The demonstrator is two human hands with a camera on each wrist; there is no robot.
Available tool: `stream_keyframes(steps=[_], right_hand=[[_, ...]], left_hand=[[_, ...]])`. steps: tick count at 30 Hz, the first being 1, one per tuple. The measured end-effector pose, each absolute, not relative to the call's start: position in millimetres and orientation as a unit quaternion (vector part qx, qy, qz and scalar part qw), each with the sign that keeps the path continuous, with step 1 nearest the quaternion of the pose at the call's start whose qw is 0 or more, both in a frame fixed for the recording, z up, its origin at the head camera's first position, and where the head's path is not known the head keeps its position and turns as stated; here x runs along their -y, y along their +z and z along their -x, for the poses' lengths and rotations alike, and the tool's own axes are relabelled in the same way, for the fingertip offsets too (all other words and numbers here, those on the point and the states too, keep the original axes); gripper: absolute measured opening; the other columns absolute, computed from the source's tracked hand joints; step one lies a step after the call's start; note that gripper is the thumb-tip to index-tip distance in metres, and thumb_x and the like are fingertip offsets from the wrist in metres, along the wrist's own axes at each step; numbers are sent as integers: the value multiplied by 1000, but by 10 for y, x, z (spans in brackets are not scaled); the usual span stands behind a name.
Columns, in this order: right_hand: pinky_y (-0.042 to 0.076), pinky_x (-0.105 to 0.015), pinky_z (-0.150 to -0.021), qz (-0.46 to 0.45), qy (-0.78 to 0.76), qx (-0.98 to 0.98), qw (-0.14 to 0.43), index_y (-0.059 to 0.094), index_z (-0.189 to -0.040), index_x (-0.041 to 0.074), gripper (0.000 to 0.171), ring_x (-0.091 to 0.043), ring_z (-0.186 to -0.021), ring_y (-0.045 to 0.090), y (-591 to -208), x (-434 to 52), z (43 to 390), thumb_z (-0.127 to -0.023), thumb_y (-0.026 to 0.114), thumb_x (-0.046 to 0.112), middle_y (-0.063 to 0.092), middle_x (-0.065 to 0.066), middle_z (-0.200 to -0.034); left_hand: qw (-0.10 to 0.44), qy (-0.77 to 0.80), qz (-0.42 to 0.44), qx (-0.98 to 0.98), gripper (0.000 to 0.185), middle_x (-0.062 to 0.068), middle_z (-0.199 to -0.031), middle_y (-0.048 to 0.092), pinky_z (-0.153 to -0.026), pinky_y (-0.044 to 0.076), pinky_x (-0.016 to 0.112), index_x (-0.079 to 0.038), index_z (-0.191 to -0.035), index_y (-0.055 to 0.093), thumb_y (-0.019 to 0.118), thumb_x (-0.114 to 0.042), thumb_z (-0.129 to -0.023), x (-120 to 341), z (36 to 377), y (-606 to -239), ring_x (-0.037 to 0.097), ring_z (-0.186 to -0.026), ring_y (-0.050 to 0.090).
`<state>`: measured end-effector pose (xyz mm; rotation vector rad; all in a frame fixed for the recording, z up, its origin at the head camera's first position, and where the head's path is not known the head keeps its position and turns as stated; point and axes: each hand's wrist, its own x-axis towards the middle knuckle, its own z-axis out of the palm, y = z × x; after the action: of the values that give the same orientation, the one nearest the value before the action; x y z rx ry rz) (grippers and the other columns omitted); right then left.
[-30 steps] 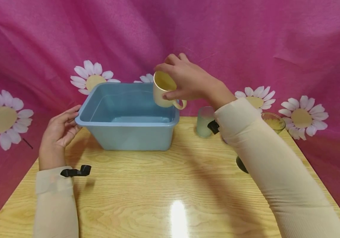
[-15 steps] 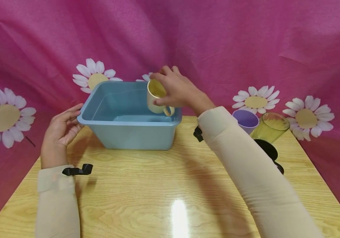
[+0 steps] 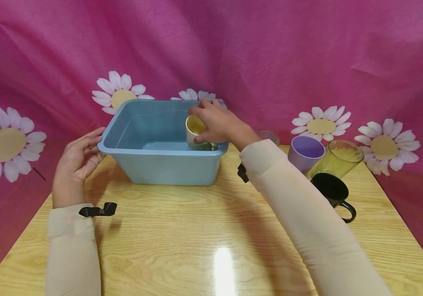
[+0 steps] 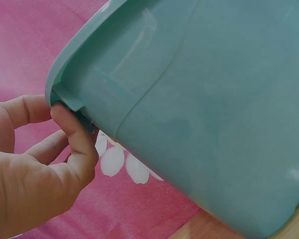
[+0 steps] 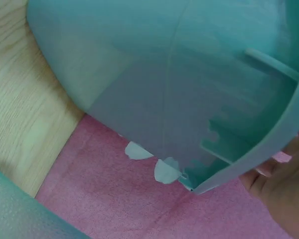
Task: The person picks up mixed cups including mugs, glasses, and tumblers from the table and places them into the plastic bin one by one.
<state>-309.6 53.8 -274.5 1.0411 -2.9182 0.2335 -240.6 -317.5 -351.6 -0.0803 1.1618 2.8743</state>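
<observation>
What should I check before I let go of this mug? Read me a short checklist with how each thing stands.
1. Right hand has a grip on the cream mug: ok.
2. Mug is inside the tub, near its right end: ok.
3. Left hand holds the tub at its left end: ok.
4. Tub stands upright on the table: ok.
5. Mug's base touches the tub's bottom: cannot tell; the tub's near side hides it.
6. Purple cup and black mug are clear of the tub: ok.
</observation>
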Motion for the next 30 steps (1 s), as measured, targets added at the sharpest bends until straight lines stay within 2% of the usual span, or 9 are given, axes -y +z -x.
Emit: stream_keyframes(steps=[9,14,20,25,30], right_hand=[[43,-40,-107,-395,89,914,-37,55,-147,18,68,-27,-127,41,-2857,-514,3172,-86,85,24,50,-6,-140],[43,-40,-108,-422,83,901,-54,58,-144,19,65,-27,-131,41,-2909,-465,3198,-85,86,23,51,-5,-142],[44,-42,-107,-435,54,895,-82,57,-146,22,63,-28,-131,40,-2927,-407,3208,-89,80,13,50,-4,-142],[46,-42,-105,-438,34,892,-107,53,-149,24,62,-28,-134,38,-2950,-379,3211,-92,76,12,47,-4,-144],[45,-39,-104,-449,19,884,-127,50,-151,26,57,-23,-131,37,-2990,-330,3209,-99,64,7,45,-3,-143]], left_hand=[[10,923,33,-383,25,15,-112,68,-78,61,35,5,-119,73,59,8,-98,3158,2398,-3514,28,-85,72],[14,926,32,-375,25,17,-109,70,-77,61,36,5,-117,73,57,9,-98,3161,2403,-3520,28,-83,73],[20,929,17,-370,25,19,-106,70,-77,61,36,7,-117,72,55,9,-99,3165,2409,-3532,29,-82,73],[22,927,12,-374,24,18,-109,68,-78,61,36,7,-116,72,54,9,-100,3161,2420,-3540,28,-85,72],[21,929,6,-369,25,19,-109,69,-78,61,36,8,-117,71,53,10,-100,3167,2420,-3539,29,-84,72]])
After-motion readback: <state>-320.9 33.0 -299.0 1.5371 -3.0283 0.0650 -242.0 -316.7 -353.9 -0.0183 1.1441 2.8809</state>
